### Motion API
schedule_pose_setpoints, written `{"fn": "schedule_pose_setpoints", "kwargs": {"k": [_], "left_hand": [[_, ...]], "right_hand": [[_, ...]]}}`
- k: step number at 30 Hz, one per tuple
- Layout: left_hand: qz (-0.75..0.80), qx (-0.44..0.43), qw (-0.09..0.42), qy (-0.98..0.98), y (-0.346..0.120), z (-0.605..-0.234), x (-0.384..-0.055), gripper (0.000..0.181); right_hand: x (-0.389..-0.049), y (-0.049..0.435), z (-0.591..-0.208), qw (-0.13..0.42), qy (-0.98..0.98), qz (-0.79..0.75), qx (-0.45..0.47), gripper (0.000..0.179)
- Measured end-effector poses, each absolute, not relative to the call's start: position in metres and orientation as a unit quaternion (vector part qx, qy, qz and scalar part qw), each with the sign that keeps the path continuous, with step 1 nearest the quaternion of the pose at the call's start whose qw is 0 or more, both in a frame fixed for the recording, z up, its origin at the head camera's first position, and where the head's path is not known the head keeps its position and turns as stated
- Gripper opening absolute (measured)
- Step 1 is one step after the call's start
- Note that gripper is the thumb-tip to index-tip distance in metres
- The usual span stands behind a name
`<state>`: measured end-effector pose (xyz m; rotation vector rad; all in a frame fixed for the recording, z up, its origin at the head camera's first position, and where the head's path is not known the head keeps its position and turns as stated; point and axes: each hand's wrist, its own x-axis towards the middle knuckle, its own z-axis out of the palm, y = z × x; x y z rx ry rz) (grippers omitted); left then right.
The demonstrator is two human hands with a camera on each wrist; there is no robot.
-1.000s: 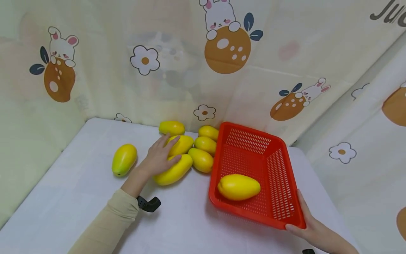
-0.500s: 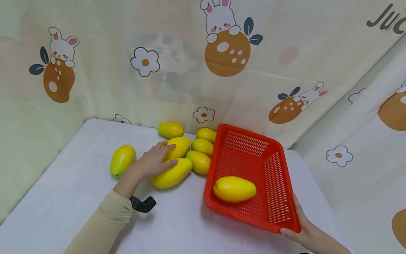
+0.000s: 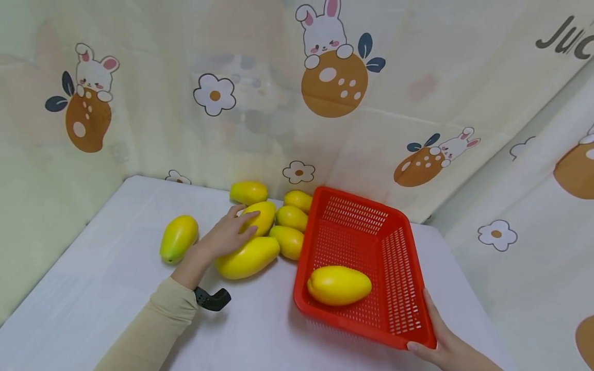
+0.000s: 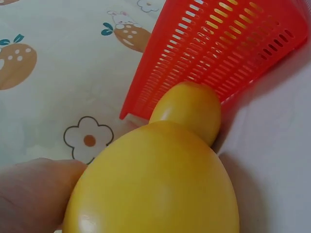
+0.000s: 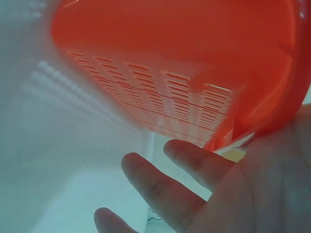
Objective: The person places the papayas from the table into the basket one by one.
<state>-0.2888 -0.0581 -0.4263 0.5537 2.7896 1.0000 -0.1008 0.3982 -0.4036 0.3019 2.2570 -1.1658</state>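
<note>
With left hand (image 3: 226,235), grasping smooth oval yellow fruit (image 3: 266,219); hiding partly under fingers, running off left wrist view's bottom; lying right against hand. With right hand (image 3: 445,341), gripping corner of perforated red plastic basket (image 3: 352,327).

cream cloth backdrop (image 3: 158,139) | rabbit prints (image 3: 325,38), flower prints (image 3: 215,96) | white tabletop (image 3: 111,288) below | soft light
</note>
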Motion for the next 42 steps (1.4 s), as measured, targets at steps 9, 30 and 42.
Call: {"fn": "schedule_pose_setpoints", "kwargs": {"k": [9, 30, 42], "left_hand": [[0.363, 0.162, 0.072, 0.914, -0.055, -0.427, -0.297, 0.057], [0.402, 0.104, 0.122, 0.901, -0.059, -0.438, -0.314, 0.083], [0.420, 0.100, 0.115, 0.895, -0.054, -0.432, -0.314, 0.085]], "right_hand": [[-0.098, 0.403, -0.403, 0.284, 0.838, -0.456, 0.098, 0.104], [-0.101, 0.382, -0.413, 0.302, 0.813, -0.490, 0.093, 0.098], [-0.101, 0.389, -0.416, 0.320, 0.759, -0.561, 0.085, 0.090]]}}
